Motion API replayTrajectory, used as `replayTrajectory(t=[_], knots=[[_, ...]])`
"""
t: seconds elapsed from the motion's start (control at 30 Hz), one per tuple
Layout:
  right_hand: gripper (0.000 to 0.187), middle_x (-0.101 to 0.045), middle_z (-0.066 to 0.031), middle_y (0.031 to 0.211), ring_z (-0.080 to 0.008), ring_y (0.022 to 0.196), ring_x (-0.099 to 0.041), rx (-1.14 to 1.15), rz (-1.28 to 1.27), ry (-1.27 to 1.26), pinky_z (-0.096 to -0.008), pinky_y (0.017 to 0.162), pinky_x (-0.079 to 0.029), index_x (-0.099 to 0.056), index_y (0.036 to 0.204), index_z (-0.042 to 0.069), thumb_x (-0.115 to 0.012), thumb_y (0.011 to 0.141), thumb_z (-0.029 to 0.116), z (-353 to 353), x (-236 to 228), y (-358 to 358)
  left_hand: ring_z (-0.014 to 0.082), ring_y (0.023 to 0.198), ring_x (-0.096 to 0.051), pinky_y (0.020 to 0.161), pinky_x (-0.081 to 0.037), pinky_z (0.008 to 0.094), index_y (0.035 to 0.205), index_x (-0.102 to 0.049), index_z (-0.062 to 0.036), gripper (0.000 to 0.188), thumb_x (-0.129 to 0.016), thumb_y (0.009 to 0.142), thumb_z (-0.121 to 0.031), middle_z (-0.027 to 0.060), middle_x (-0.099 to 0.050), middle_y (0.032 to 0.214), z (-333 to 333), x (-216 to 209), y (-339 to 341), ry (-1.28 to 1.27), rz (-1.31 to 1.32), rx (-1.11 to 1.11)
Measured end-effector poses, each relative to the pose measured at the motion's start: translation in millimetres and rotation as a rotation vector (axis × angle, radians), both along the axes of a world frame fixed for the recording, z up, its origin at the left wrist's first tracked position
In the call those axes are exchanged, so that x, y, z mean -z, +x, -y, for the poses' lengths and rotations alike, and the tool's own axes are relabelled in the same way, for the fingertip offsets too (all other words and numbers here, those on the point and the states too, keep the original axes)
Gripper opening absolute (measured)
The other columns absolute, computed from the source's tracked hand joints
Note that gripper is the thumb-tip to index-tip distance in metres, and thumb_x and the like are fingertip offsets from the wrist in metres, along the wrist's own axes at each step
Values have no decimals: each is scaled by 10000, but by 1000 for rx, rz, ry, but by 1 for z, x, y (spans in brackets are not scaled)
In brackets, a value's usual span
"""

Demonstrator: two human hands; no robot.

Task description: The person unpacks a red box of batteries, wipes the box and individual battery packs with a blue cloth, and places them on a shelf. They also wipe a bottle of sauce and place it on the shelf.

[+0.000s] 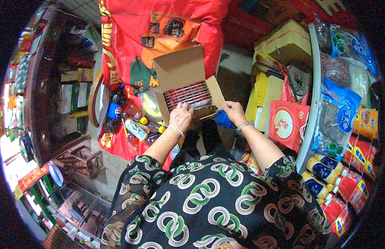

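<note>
An open cardboard box (180, 66) stands in front of me with its lid folded back. Inside it, several flat dark red packets (188, 94) are packed in a row. My left hand (181, 118) lies over the box's near left side, fingers apart and resting on the packets. At the box's right front corner, beside the raised side flap (216, 92), my right hand (234, 113) is closed on a crumpled blue cloth (224, 119). Its fingertips are partly hidden, and whether they touch the flap is unclear.
Red printed sheeting (130, 41) spreads under and behind the box. Drink bottles (136, 129) lie left of it, near a dark cola bottle (115, 111). At right are a red bag (289, 124), a large carton (284, 41), and a shelf edge (312, 99) with bagged goods (338, 116).
</note>
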State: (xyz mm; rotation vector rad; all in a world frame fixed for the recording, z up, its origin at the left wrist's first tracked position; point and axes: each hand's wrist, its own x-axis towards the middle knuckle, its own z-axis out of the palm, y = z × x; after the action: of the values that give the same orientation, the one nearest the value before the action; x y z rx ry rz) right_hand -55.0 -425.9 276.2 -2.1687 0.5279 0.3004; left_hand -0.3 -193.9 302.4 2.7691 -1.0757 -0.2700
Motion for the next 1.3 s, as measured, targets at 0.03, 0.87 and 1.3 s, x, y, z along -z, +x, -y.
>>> replayTrajectory(t=[0.03,0.87,1.3], knots=[[269,-607,-174,829,-319,769,-588,5,2,8,-359,695,-460,-632,903,84,-563,720,268,1,0,-1,228,886,-495,649,-462,313,975,-580,-139,252,-472,747,-136,73,-525,907,1,1,1,-3,14,-18],[280,-608,-172,844,-308,784,-591,-18,13,20,-347,702,-458,-627,916,78,-566,711,260,5,7,-2,257,873,-507,741,-420,349,1092,-478,-51,350,-466,746,-99,115,-535,892,6,-16,-17,22,-173,-160],[254,-612,-163,838,-308,770,-589,-6,-6,57,-349,696,-454,-627,914,84,-562,725,241,3,4,-2,270,893,-486,761,-387,362,1035,-520,15,368,-510,687,-104,144,-511,964,3,-9,-9,-75,56,-165]])
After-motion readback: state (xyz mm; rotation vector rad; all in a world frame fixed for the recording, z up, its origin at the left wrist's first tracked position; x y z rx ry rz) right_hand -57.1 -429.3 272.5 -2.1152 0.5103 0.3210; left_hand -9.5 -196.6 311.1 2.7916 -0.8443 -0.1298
